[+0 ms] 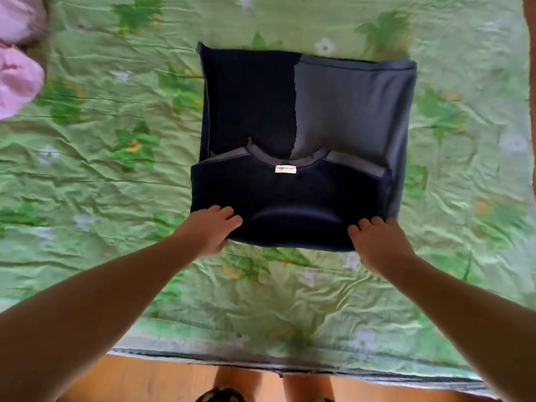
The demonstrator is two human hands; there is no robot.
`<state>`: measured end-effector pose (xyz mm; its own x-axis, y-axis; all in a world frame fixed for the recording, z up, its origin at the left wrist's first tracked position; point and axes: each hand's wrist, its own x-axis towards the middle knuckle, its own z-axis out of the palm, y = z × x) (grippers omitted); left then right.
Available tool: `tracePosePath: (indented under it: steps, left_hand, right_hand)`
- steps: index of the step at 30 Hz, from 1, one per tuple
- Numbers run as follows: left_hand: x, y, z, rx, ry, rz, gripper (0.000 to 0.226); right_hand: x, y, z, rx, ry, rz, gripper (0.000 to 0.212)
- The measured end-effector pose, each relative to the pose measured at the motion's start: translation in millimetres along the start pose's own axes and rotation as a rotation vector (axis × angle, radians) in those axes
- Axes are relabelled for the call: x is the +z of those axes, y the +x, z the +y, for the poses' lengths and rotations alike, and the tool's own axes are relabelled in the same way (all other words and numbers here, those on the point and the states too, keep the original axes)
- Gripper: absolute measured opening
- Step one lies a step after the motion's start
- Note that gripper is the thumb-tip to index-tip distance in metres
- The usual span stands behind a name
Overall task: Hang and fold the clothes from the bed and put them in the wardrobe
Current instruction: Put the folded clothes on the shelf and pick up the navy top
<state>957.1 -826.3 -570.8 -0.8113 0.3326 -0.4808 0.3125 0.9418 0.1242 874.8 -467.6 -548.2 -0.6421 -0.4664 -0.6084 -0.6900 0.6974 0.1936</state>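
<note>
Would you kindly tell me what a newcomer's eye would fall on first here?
The half-folded navy and grey T-shirt lies mid-bed on the crumpled green floral sheet, its white neck label showing. The left hand and right hand grip its near corners. Bunched pink fabric sits at the picture's upper left.

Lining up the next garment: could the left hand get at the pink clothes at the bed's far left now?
Probably not yet: the left hand grips the navy shirt by its near edge. Only bare sheet lies between it and the pink clothes, so once freed it likely could.
</note>
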Motion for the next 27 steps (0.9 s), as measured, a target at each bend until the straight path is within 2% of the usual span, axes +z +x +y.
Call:
tracePosePath:
  steps: [5, 6, 8, 9, 11, 12, 13, 15, 17, 18, 22, 24, 27]
  left_hand:
    - [19, -42, 31, 0.158, 0.008, -0.381, 0.049]
    - [21, -46, 33, 0.188, 0.018, -0.371, 0.052]
    - [19, -44, 26, 0.227, 0.009, -0.143, 0.059]
    - [16, -37, 20, 0.193, 0.004, 0.026, 0.059]
    - [3, -16, 5, -0.041, -0.048, 0.264, 0.059]
    - [-4, -5, -3, -0.186, -0.102, 0.287, 0.062]
    - [-10, 6, -11, -0.312, -0.166, 0.257, 0.066]
    - [-17, 24, -25, -0.431, -0.268, 0.13, 0.056]
    - [-19, 34, -31, -0.416, -0.288, 0.058, 0.026]
    - [-22, 36, -32, -0.388, -0.284, 0.051, 0.016]
    - [-34, 34, -35, -0.257, -0.327, 0.08, 0.01]
    - [-42, 33, -37, -0.218, -0.376, 0.117, 0.011]
    - [-59, 41, -44, -0.207, -0.352, 0.25, 0.009]
  right_hand:
    - [8, -43, -20, -0.088, -0.032, -0.274, 0.035]
    - [5, -45, -20, -0.1, -0.033, -0.312, 0.036]
    - [-5, -40, -17, -0.077, 0.031, -0.358, 0.035]
    - [-11, -32, -16, -0.028, 0.114, -0.317, 0.033]
    - [-20, -10, -8, 0.111, 0.323, -0.043, 0.029]
    - [-25, 2, -2, 0.182, 0.37, 0.12, 0.031]
    - [-27, 14, 4, 0.245, 0.357, 0.204, 0.037]
    - [-32, 32, 17, 0.319, 0.323, 0.1, 0.048]
    - [-32, 46, 29, 0.334, 0.3, -0.043, 0.041]
    - [-32, 51, 33, 0.327, 0.299, -0.056, 0.037]
    - [-38, 54, 53, 0.235, 0.543, -0.097, 0.016]
    - [-41, 53, 65, 0.21, 0.69, -0.133, 0.016]
    - [-53, 61, 87, 0.223, 0.734, 0.002, 0.024]
